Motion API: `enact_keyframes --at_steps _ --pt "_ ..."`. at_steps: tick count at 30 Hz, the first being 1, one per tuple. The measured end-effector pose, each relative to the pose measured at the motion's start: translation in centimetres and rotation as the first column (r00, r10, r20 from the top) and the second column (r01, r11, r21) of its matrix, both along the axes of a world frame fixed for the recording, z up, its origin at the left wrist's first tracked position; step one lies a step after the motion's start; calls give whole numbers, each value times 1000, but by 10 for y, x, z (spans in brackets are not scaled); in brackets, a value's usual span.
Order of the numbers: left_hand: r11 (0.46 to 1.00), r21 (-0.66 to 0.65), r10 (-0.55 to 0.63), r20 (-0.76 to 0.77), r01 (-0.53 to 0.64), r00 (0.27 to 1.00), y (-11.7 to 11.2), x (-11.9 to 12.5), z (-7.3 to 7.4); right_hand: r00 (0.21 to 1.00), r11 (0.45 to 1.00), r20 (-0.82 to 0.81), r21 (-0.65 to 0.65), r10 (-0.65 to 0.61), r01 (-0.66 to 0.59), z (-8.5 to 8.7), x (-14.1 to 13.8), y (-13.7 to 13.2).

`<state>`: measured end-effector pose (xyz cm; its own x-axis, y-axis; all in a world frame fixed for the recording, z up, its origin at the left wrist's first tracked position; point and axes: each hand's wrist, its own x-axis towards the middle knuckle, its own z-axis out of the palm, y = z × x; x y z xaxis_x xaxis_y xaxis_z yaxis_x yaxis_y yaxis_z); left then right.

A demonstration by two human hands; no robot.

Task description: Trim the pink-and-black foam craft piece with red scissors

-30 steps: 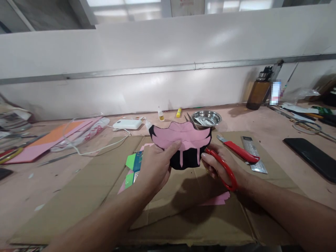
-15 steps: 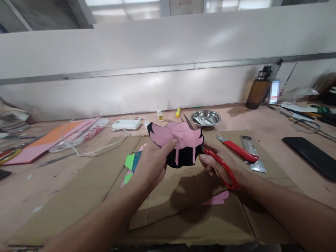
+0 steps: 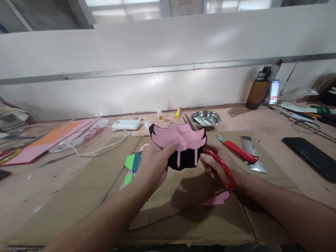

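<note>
My left hand [image 3: 154, 162] pinches a pink-and-black paper cutout [image 3: 181, 134], thumb on the front face. The cutout has wavy pink layers on a black backing, with two narrow pink strips pointing down. In my right hand [image 3: 216, 161] are red-handled scissors [image 3: 223, 166], fingers wrapped around the handles. The scissors' pivot end is at the cutout's right edge; the blades are mostly hidden behind it. Below both hands lies a cardboard sheet [image 3: 210, 227], with pink paper scraps [image 3: 216, 198] on it. Green paper pieces [image 3: 129, 162] sit left of my left hand.
At the right lie a red utility knife [image 3: 240, 150], a metal ruler [image 3: 253, 154] and a black phone [image 3: 309, 155]. Farther back stand a steel bowl [image 3: 206, 118], a glue stick [image 3: 178, 112], a small bottle [image 3: 160, 114] and a brown bottle [image 3: 257, 89]. A white power bank [image 3: 126, 124] trails a cable.
The cutout has shifted slightly right and down with my left hand. The scissors remain at its right edge, their handles having turned only a little.
</note>
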<state>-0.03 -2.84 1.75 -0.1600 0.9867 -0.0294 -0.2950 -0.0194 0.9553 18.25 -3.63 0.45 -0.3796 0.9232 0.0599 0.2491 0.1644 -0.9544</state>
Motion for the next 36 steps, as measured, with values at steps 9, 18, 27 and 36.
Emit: enact_keyframes --at_steps 9,18,27,36 --pt "997 37 -69 71 66 995 -4 2 -1 1000 999 -23 -31 -8 7 -5 -1 2" --pt "996 40 -87 154 82 984 -8 5 -2 996 995 -80 -93 -39 31 -4 -5 0" --pt "997 -72 -8 256 27 967 -4 8 -3 984 983 -178 -182 -28 -5 -7 -7 0" --pt "995 -95 38 251 -15 967 -7 13 -1 991 999 -131 -44 -5 0 -5 -5 -1"
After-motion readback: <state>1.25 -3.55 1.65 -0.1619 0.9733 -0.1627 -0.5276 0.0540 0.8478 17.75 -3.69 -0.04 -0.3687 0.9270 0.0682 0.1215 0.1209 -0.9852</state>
